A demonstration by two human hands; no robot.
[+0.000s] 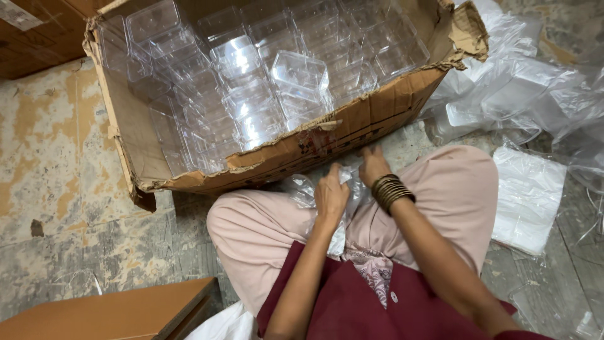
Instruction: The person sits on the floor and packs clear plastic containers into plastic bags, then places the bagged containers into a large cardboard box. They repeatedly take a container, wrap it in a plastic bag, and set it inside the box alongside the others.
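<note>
Between your knees, just below the torn carton (352, 135), your hands meet on a crumpled clear bag (305, 189). Your left hand (329, 196) curls its fingers (331, 172) over the bag's top, pinching the film — the bag spills out to the left of them and down under the palm. Your right hand (372, 165), bangles (390, 191) at the wrist, presses bent fingers (365, 151) into the same film beside the carton's edge.

I sit cross-legged on the worn, stained concrete floor (50, 189) of a packing workshop: a torn cardboard carton (352, 129) of clear plastic boxes (264, 82) fills the top, plastic bags (528, 88) heap at right.
</note>
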